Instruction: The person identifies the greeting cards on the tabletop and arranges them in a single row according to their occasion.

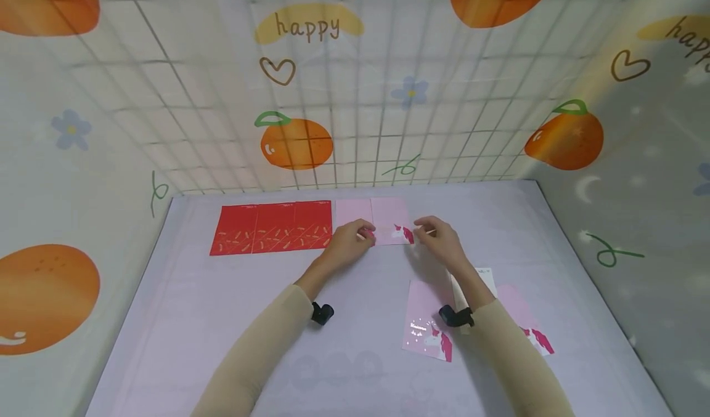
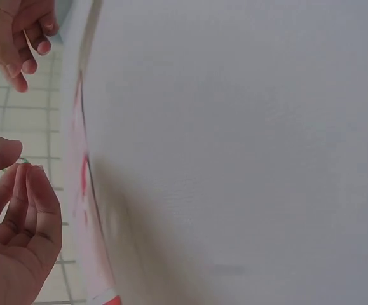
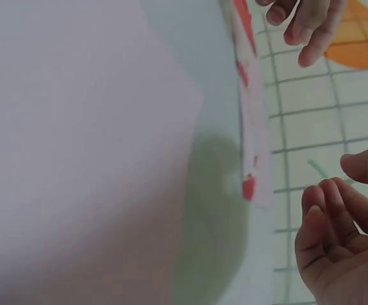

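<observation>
My left hand [image 1: 349, 241] is over the lower edge of a pink card [image 1: 353, 209], beside the row of three red cards [image 1: 274, 226] with gold marks. In the left wrist view its fingers [image 2: 44, 219] bend loosely, with a gap to the thumb and nothing held. A second pink card [image 1: 390, 214], with a unicorn at its lower corner, lies between the hands. Just right of that card is my right hand [image 1: 440, 241]. The right wrist view shows its thumb apart from its loosely bent fingers [image 3: 311, 238], which hold nothing.
Below my right hand lie a pink unicorn card [image 1: 424, 309], a partly hidden white card [image 1: 484, 276] and another pink card [image 1: 516, 303], partly under the right sleeve. A patterned curtain [image 1: 355, 97] over a wire grid stands behind the white table [image 1: 277, 349].
</observation>
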A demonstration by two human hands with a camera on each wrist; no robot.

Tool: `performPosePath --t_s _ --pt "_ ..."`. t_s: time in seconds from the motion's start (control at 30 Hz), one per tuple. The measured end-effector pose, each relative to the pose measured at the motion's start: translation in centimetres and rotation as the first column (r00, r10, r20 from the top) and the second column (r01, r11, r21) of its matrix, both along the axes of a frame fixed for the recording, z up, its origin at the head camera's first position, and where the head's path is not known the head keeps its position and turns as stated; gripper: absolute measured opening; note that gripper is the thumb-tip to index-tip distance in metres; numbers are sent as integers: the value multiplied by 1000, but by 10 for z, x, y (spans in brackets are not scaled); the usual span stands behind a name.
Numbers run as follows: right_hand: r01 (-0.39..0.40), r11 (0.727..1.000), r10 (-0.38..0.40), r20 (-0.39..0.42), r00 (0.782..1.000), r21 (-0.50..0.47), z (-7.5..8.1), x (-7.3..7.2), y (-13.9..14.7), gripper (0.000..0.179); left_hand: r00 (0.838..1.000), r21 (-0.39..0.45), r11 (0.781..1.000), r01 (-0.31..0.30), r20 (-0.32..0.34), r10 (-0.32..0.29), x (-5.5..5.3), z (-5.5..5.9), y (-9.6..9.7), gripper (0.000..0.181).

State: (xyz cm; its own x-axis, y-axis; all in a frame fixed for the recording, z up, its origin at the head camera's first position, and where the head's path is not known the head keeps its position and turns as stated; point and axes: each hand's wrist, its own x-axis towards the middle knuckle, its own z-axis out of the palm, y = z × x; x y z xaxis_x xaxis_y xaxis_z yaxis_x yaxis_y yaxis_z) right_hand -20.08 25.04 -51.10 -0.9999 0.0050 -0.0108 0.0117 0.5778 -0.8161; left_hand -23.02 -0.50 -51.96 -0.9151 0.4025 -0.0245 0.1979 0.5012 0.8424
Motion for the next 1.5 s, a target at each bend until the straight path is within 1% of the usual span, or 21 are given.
performPosePath --t_s 0.1,0.27,0.37,0.5,0.67,0.87,1.17,1.33,1.5 --pt "-9 1000 10 -32 999 23 8 12 -2 28 1000 7 1000 17 -19 -17 8 2 -2 32" --pt "-34 999 35 -93 995 14 20 34 -5 29 999 0 999 40 -38 -40 26 8 -4 31" --pt "-51 999 52 -133 990 11 23 45 -5 28 999 4 999 41 -35 -41 37 13 -6 31" --pt "-56 998 57 -162 985 10 25 57 -5 27 999 4 999 40 -28 -40 50 17 -10 32" --pt "-57 998 59 -179 982 17 25 70 -5 27 999 27 999 44 -14 -44 63 17 -14 36" --pt "-40 999 39 -200 979 0 25 80 -3 25 999 48 998 42 -1 -42 75 16 -17 36" --pt "-19 999 13 -174 985 -28 24 95 -1 28 1000 84 996 23 13 -24 90 13 -21 35" --pt "-4 999 -1 -160 987 -32 21 99 -1 30 1000 87 996 14 18 -16 96 12 -21 34" --pt "2 998 -12 -149 989 -67 18 101 0 29 1000 89 996 9 21 -11 100 11 -21 35"
